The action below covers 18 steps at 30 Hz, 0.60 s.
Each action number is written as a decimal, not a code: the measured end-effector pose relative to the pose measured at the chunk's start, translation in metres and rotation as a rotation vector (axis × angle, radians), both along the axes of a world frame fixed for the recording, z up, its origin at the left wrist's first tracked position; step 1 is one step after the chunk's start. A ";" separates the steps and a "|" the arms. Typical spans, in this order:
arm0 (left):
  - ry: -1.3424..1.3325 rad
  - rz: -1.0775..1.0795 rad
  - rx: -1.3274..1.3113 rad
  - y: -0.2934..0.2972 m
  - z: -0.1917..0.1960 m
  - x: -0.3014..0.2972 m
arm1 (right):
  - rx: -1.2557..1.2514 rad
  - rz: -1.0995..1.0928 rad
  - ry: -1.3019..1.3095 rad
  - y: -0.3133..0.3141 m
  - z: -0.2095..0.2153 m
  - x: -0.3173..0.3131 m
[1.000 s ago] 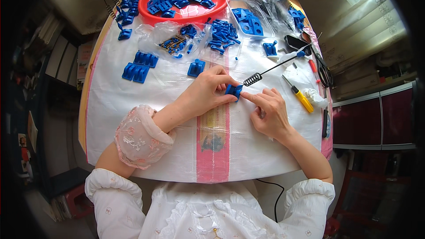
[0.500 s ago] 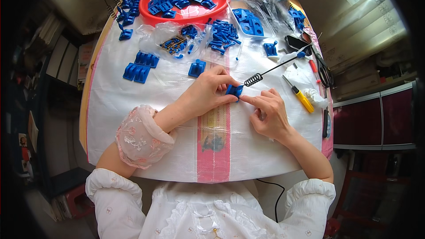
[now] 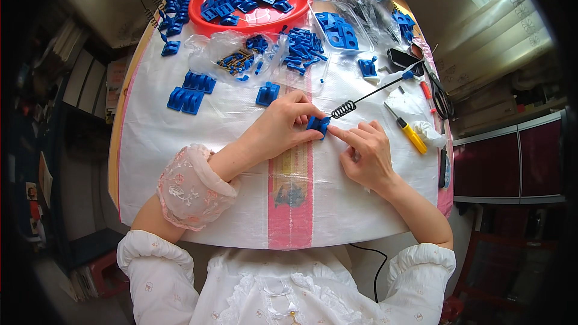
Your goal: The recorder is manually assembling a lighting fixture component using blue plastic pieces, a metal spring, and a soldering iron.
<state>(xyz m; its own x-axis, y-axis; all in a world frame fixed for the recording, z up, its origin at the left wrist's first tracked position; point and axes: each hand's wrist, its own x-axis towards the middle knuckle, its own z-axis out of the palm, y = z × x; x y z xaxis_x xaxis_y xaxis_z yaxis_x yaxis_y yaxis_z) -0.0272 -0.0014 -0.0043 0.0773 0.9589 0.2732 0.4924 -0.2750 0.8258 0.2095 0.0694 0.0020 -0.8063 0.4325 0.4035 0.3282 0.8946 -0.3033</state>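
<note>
Block: the blue block (image 3: 318, 125) is between my two hands, out in front of me, a little right of the pink stripe (image 3: 290, 222); I can't tell if it rests on the surface (image 3: 241, 216) or sits just above it.
Left hand: my left hand (image 3: 288, 120) has it from the left, pinched between thumb and fingers (they hide much of it), so this hand is the nearer one.
Right hand: my right hand (image 3: 367, 151) comes in from the right, index finger stretched to the block's right side, touching or nearly so; the other fingers curl in, and whether they hide something I can't tell.
Long axis: the black spring (image 3: 343, 109) meets the block's far right edge, and the rod (image 3: 379, 89) runs on from it, slanting away from me and rightward to a blue tip (image 3: 409, 75). The rod passes beyond my right hand, well clear of the knuckles.
Lone block: another block (image 3: 267, 93) sits just beyond my left wrist.
Right side: the yellow screwdriver (image 3: 412, 137) lies near my right hand, the scissors (image 3: 442, 101) farther right.
Far side: the loose blue levers (image 3: 302, 48) lie beyond my hands, and past them stands the red tray (image 3: 265, 21).
</note>
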 end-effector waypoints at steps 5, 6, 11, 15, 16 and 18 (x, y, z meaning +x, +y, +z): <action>-0.013 0.003 -0.010 0.000 0.000 0.000 | -0.008 0.095 -0.014 -0.002 0.001 0.002; -0.014 0.005 -0.014 0.000 0.000 0.000 | -0.018 0.107 -0.002 -0.001 0.001 0.003; -0.036 -0.005 -0.043 0.001 0.001 0.000 | -0.046 -0.014 0.083 0.003 0.000 0.003; -0.028 -0.014 -0.067 0.001 0.003 0.000 | 0.002 -0.014 0.011 0.002 -0.001 0.002; -0.028 -0.012 -0.065 0.001 0.002 -0.001 | 0.008 -0.010 -0.002 0.002 -0.002 0.002; -0.022 -0.011 -0.063 0.001 0.001 -0.001 | 0.019 -0.002 -0.026 0.002 -0.004 0.002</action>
<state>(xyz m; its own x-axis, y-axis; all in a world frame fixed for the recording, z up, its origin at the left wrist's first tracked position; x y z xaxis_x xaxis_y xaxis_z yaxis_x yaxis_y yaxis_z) -0.0283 -0.0005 -0.0033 0.0822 0.9734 0.2141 0.4710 -0.2272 0.8523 0.2113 0.0718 -0.0021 -0.8159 0.4262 0.3908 0.3373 0.8997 -0.2772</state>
